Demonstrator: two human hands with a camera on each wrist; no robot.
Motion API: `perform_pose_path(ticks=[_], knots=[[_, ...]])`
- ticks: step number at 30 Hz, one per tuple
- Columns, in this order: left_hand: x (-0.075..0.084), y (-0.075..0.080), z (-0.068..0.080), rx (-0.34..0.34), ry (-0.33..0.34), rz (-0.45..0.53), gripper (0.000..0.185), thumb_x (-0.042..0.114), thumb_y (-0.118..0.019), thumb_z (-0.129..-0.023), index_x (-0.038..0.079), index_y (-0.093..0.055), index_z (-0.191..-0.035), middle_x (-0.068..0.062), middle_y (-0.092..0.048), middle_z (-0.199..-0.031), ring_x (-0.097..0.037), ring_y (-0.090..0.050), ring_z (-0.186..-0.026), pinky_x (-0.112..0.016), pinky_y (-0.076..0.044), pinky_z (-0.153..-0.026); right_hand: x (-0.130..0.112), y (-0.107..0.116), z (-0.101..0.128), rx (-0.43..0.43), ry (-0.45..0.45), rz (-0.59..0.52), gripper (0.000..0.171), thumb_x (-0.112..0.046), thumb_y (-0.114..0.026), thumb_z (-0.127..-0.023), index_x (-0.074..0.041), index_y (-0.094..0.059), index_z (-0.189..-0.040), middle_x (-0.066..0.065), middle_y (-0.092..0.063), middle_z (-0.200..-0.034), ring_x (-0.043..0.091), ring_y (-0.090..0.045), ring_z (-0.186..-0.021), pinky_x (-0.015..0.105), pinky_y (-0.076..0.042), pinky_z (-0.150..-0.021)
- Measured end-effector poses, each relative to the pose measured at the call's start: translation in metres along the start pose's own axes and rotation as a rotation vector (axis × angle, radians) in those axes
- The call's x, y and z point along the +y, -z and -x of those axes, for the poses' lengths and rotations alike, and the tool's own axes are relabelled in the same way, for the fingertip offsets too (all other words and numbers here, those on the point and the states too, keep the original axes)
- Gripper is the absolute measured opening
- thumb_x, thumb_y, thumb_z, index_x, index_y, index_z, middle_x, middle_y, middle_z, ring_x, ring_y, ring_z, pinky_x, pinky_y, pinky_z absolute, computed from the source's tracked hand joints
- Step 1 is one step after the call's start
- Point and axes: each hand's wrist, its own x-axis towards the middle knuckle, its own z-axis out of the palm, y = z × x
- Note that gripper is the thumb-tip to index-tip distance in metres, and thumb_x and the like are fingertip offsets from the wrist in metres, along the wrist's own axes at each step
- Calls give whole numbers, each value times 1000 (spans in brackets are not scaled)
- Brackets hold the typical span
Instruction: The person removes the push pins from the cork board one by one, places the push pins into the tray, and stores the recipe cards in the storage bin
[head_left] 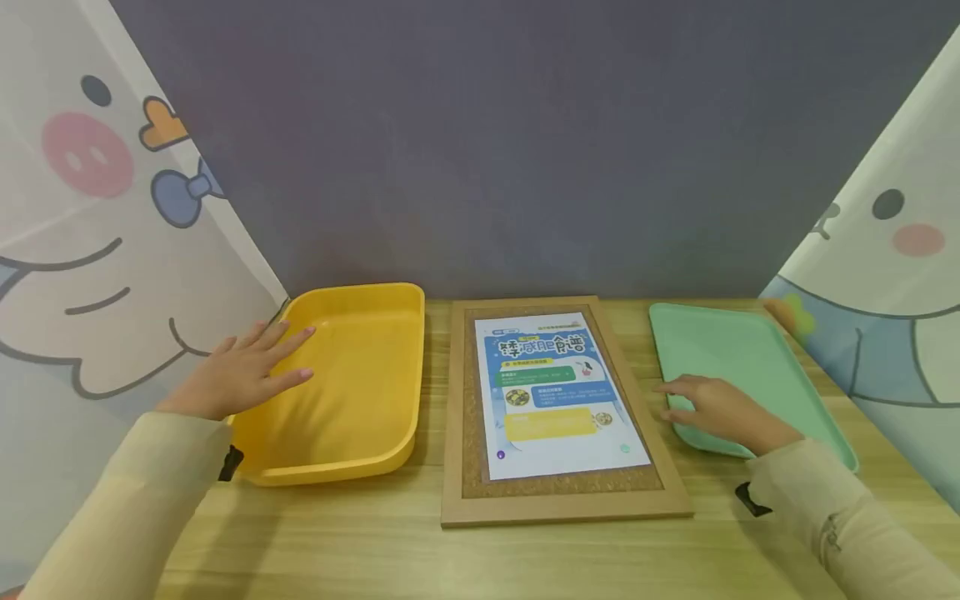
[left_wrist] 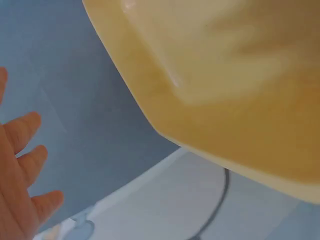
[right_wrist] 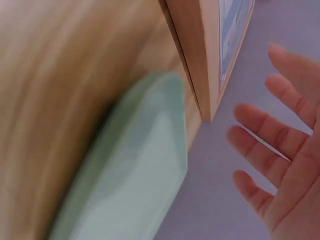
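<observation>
My left hand (head_left: 243,371) is spread above the left side of a yellow plastic tray (head_left: 348,392), fingers apart and nothing in them. In the left wrist view the tray's rim (left_wrist: 165,135) fills the right side, and the fingers show at the left edge. My right hand (head_left: 716,408) hovers over the left edge of a mint-green tray (head_left: 750,350), its fingers loosely extended and holding nothing. Between the hands lies a wood-framed cork board (head_left: 566,507) with a colourful printed sheet (head_left: 562,458) on it. The right wrist view shows the fingers (right_wrist: 272,132) relaxed and apart.
A wood-grain table (head_left: 360,533) carries both trays and the board. Behind them rises a dark grey panel (head_left: 525,150). Cartoon-printed white sheets stand at the left (head_left: 45,333) and right (head_left: 900,275).
</observation>
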Motion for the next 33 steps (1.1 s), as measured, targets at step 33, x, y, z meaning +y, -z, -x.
perform_pose_path(ticks=[33], knots=[[125, -4, -79, -21, -29, 613, 64, 37, -48, -102, 9, -25, -154, -15, -23, -159, -39, -24, -143, -57, -21, -114, -18, -26, -10, -105, 49, -341, 14, -9, -69, -88, 1, -71, -97, 7, -70, -93, -3, -47, -69, 22, -43, -59]])
